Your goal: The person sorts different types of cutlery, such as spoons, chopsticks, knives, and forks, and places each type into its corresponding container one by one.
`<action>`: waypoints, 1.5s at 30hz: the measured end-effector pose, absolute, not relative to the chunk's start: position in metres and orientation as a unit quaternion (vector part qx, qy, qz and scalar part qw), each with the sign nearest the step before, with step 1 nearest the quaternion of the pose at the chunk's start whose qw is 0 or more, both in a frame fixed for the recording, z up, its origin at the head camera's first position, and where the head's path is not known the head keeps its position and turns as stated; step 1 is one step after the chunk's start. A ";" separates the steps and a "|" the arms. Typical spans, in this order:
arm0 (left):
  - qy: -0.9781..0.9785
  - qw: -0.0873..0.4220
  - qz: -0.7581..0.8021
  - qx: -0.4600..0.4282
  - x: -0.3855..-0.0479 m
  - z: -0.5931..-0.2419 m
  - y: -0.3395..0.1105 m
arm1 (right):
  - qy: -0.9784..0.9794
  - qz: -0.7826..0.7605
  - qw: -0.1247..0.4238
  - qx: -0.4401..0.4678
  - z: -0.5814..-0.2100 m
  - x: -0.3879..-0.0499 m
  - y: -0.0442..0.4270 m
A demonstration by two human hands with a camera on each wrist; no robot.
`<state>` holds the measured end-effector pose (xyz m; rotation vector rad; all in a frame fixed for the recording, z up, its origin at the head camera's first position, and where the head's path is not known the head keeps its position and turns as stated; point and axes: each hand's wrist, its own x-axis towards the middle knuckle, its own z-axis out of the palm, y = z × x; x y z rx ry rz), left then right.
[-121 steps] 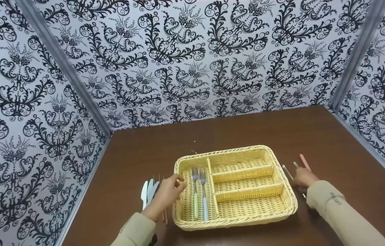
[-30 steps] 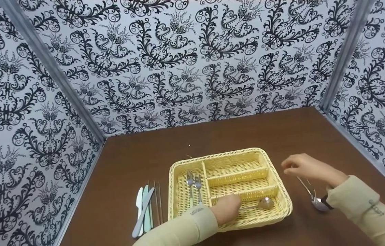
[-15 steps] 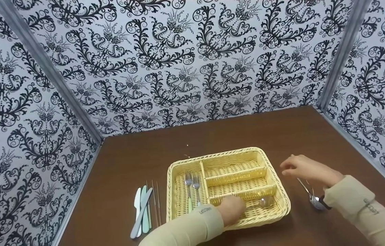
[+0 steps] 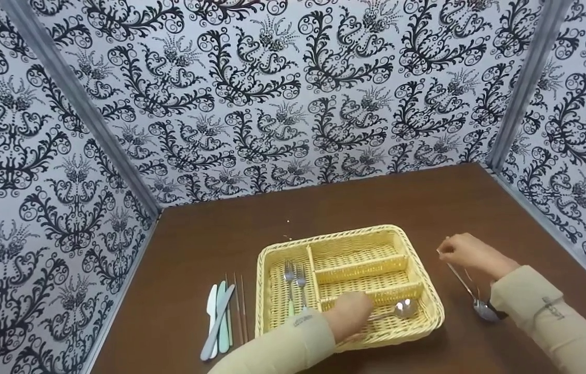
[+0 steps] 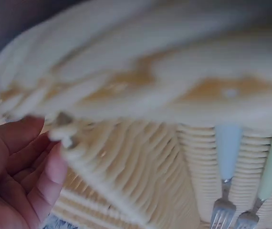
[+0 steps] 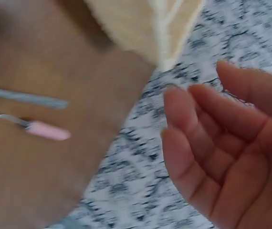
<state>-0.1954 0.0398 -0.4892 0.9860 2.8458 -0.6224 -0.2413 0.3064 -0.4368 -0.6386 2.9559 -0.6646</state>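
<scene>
The left hand (image 4: 351,313) is over the front right compartment of the wicker basket (image 4: 437,311), covering part of a spoon's handle; the bowl of that spoon (image 4: 405,307) lies in the compartment. In the left wrist view, the left hand (image 5: 24,174) has loosely bent fingers beside a divider end, with nothing visible in them. To the right of the basket, the right hand (image 4: 475,254) hovers empty, fingers loosely bent, as the right wrist view of the hand (image 6: 231,143) also shows. Below it lies cutlery with a metal spoon bowl (image 4: 485,311).
Two forks (image 4: 295,280) lie in the basket's left compartment. Left of the basket are several knives (image 4: 223,322) and thin chopsticks (image 4: 241,311). In the right wrist view, a pink handle (image 6: 49,130) lies on the table. Patterned walls (image 4: 282,104) enclose the table.
Since the earliest frame, the left hand has moved right across the basket, and a spoon now lies in the front compartment. The right hand has risen from the cutlery; lately it shifted slightly right.
</scene>
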 end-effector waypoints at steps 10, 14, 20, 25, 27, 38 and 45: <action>0.936 -0.030 0.086 0.340 -0.202 -0.459 -0.021 | 0.961 -0.273 0.033 -0.033 -0.482 -0.255 0.345; 0.935 -0.081 0.089 0.333 -0.206 -0.458 -0.057 | 0.964 -0.265 0.030 -0.008 -0.495 -0.256 0.350; 0.946 -0.114 0.122 0.278 -0.209 -0.455 -0.106 | 0.969 -0.244 0.046 0.016 -0.502 -0.251 0.352; 0.958 -0.112 0.149 0.216 -0.210 -0.449 -0.133 | 0.971 -0.231 0.048 0.022 -0.507 -0.250 0.350; 0.961 -0.109 0.160 0.197 -0.209 -0.447 -0.140 | 0.971 -0.232 0.049 0.024 -0.509 -0.250 0.350; 0.968 -0.081 0.216 0.094 -0.210 -0.440 -0.168 | 0.963 -0.243 0.092 0.068 -0.525 -0.254 0.352; 0.968 -0.087 0.216 0.099 -0.211 -0.445 -0.169 | 0.958 -0.266 0.085 0.063 -0.529 -0.252 0.353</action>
